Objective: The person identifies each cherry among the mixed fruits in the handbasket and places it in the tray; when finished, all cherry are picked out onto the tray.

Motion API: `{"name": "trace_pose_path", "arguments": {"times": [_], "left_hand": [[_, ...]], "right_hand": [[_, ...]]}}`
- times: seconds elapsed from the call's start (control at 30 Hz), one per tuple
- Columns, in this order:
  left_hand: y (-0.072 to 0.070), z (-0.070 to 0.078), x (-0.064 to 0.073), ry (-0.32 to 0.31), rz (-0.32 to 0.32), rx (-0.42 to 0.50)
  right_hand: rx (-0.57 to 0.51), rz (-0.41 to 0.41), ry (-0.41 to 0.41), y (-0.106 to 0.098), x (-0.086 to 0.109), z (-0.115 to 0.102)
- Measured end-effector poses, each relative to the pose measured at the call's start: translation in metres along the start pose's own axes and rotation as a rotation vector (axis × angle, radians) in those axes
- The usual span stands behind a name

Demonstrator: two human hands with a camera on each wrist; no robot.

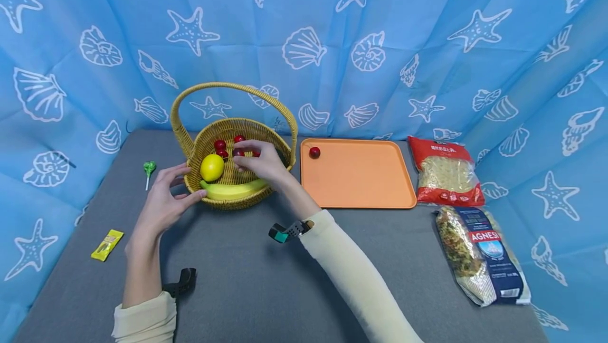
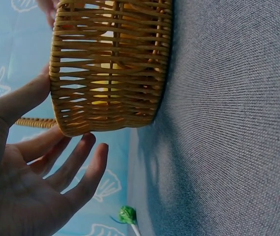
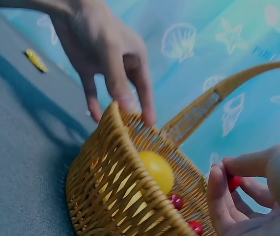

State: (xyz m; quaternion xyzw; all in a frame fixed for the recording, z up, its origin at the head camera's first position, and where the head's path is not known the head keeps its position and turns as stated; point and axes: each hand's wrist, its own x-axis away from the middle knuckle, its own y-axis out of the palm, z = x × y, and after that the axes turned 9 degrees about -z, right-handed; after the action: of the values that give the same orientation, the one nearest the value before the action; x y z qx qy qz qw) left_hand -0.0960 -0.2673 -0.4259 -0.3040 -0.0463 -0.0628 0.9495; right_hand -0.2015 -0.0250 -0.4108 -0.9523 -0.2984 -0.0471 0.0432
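Observation:
My left hand (image 1: 163, 198) grips the left rim of a wicker basket (image 1: 233, 205), the thumb at the front edge and the other fingers along its side. Inside the basket lie a lemon (image 1: 211, 168), a banana (image 1: 235, 191) along the front, and several small red cherries (image 1: 220, 145). Reaching in over the basket's right side is my right hand (image 1: 266, 163). It pinches a red cherry (image 3: 234, 183) between thumb and fingers, as the right wrist view shows. Part of the basket's inside is hidden behind this hand.
Right of the basket stands an orange tray (image 1: 358, 174) with one cherry (image 1: 314, 152) on it. Farther right lie a red food bag (image 1: 446, 171) and a blue pasta bag (image 1: 482, 256). A green lollipop (image 1: 149, 168) and a yellow packet (image 1: 107, 245) lie at left.

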Motion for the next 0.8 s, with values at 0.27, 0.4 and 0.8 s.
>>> {"name": "trace_pose_path", "arguments": {"times": [0.27,0.4,0.8], "left_hand": [[-0.001,0.001,0.0,-0.002,-0.001,-0.005],[0.0,0.0,0.0,-0.004,-0.001,-0.008],[0.001,-0.002,0.0,-0.006,0.001,-0.003]], "right_hand": [[0.053,-0.056,-0.104,-0.021,0.05,-0.014],[0.08,-0.099,-0.174,-0.035,0.078,-0.017],[0.036,-0.119,-0.285,-0.093,0.123,0.003]]}}
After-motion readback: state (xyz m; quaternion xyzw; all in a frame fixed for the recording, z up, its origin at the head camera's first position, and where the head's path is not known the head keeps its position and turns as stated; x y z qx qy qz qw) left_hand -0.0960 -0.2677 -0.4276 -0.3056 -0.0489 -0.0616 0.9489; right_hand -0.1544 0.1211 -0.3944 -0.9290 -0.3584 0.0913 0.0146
